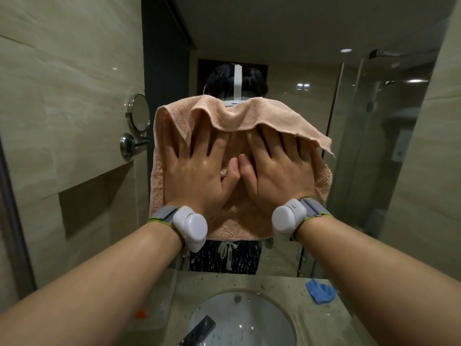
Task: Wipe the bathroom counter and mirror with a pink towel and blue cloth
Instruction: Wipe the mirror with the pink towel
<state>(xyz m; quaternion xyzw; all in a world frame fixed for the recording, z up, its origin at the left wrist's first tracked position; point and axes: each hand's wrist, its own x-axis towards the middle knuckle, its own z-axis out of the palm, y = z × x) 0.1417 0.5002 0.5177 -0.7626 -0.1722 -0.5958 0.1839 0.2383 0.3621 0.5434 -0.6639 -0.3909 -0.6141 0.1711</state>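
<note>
Left hand [192,178], right hand [277,178], pressing pink towel [224,116]

Dim room, beige tiled walls [64,91]

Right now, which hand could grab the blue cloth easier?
Probably the right hand. The blue cloth lies on the counter right of the sink, on that hand's side. The left hand, also pressing the pink towel on the mirror, would have to cross over.

Pink towel's [232,116] drooping top fold is covering the fingertips of the left hand [197,171] and right hand [277,171], while the bottom edge is cutting off the dark faucet [199,330] and sink basin [269,320].
</note>
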